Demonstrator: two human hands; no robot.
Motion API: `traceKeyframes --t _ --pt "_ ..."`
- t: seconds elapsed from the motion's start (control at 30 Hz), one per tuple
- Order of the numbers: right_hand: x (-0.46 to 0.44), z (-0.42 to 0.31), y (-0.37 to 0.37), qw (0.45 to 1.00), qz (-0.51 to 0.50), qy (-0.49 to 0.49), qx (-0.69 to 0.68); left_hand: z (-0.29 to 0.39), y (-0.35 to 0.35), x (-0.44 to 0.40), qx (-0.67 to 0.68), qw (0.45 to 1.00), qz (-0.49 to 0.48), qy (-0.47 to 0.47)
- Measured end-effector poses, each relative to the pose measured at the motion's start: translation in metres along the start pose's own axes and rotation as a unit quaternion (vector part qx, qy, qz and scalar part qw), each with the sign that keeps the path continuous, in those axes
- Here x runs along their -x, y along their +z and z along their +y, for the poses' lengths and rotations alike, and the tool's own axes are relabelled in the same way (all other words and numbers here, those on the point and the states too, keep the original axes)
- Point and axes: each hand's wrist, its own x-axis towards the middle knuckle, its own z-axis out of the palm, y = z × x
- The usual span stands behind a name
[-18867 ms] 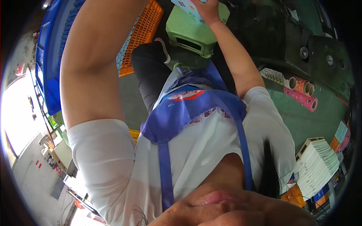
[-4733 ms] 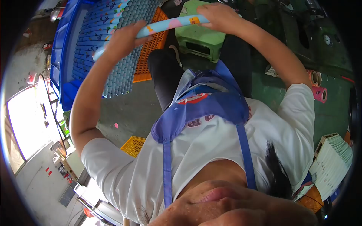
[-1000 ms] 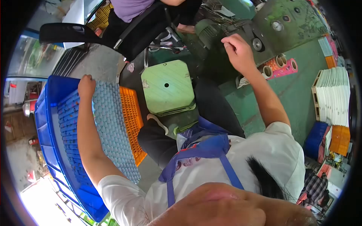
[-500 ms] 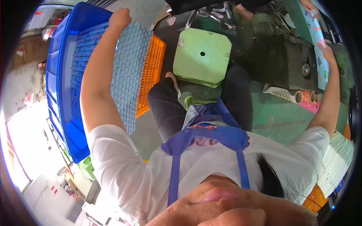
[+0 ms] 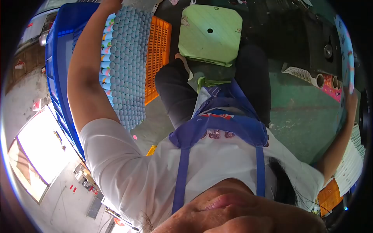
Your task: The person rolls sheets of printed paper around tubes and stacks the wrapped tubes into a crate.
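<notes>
Patterned blue piece (image 5: 345,50) (sheet or roll, it is too edge-on to tell) stands at about two o'clock, near the frame's border. The right hand (image 5: 350,99), at three o'clock, meets its lower end, so most of the length lies toward twelve from the grip; I cannot tell whether the fingers are closed. Holding one end probably leaves the rest free of the hand. At eleven, the left hand (image 5: 112,4) is cut off beside the stacked tubes (image 5: 126,58), its grip unreadable. They lie in rows inside the blue bin (image 5: 68,17), presumably to stop rolling.
</notes>
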Motion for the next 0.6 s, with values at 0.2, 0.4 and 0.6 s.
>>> traceKeyframes --t 0.2,0.4,0.6 --pt "0.16 -0.107 0.022 0.984 0.11 0.056 -0.128 -0.017 -0.02 0.021 0.138 0.99 0.016 -0.033" --pt "0.126 -0.278 0.043 0.912 0.083 -0.116 -0.385 -0.046 0.003 0.037 0.659 0.699 0.133 0.242" --pt "0.077 -0.462 0.138 0.707 0.112 -0.318 -0.622 0.098 -0.038 0.151 0.341 0.806 0.483 -0.035"
